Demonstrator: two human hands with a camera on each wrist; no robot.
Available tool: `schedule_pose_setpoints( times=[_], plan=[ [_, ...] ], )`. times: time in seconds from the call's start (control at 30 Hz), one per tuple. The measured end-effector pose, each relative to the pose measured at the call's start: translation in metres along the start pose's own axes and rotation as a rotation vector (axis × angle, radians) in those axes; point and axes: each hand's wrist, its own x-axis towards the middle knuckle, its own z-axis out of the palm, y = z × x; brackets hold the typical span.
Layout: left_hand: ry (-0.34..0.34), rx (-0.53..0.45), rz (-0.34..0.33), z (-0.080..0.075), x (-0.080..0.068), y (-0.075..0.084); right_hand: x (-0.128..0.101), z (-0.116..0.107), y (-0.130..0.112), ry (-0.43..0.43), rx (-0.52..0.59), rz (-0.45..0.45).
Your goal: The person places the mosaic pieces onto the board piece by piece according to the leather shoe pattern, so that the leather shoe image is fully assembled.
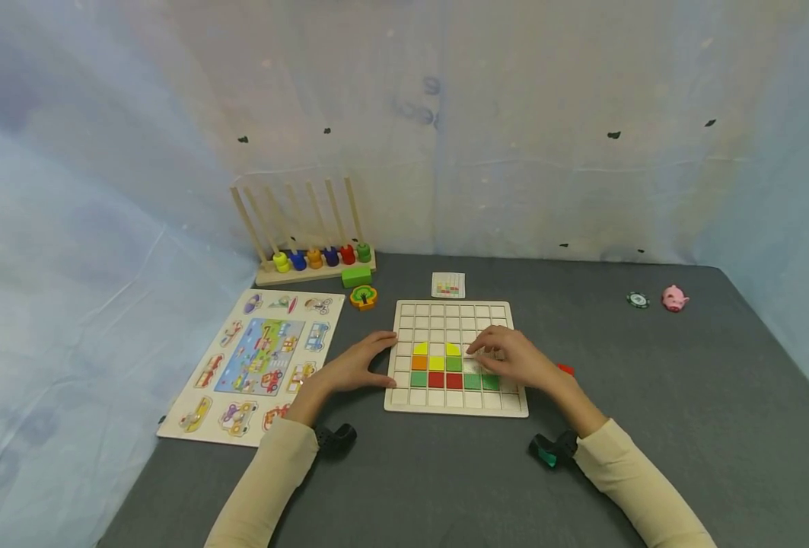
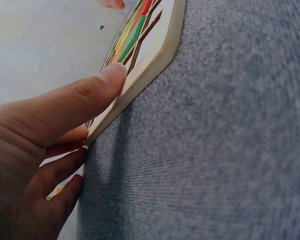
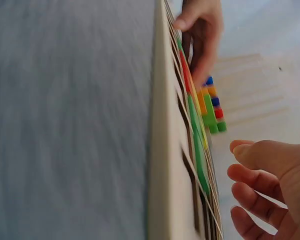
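Observation:
A pale wooden grid board [image 1: 455, 406] lies on the table with red, green, yellow and orange tiles in its lower middle cells. Several tiles form one row, including a red tile [image 1: 436, 380] and a green tile [image 1: 418, 379]. My left hand [image 1: 352, 367] touches the board's left edge, its thumb resting on top near the lower corner. Above the board's right half hovers my right hand [image 1: 514, 356], fingers loosely bent and thumb near the index finger. No object shows between those fingers in the right wrist view. A small pattern card [image 1: 448, 285] lies beyond the board.
To the left lies a picture puzzle board [image 1: 185, 380]. Behind it stands a peg stacker [image 1: 315, 274] with coloured rings, near a green block [image 1: 357, 276] and a tree piece [image 1: 363, 297]. A red piece [image 1: 565, 369] shows beside the right forearm. A poker chip [image 1: 638, 300] and pig figure [image 1: 674, 297] lie far right.

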Motion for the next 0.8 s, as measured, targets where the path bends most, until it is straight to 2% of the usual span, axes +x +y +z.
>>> schedule_pose_setpoints(
  times=[0.3, 0.53, 0.8],
  plan=[
    [-0.002, 0.004, 0.005, 0.000, 0.001, -0.002, -0.029, -0.033, 0.017, 0.069, -0.092, 0.102],
    [-0.001, 0.007, 0.000, 0.000, 0.001, -0.001, -0.048, -0.051, 0.025, 0.045, -0.127, 0.184],
    [-0.004, 0.003, -0.002, 0.000, 0.001, -0.002, -0.067, -0.062, 0.031, 0.025, -0.179, 0.220]
  ],
)
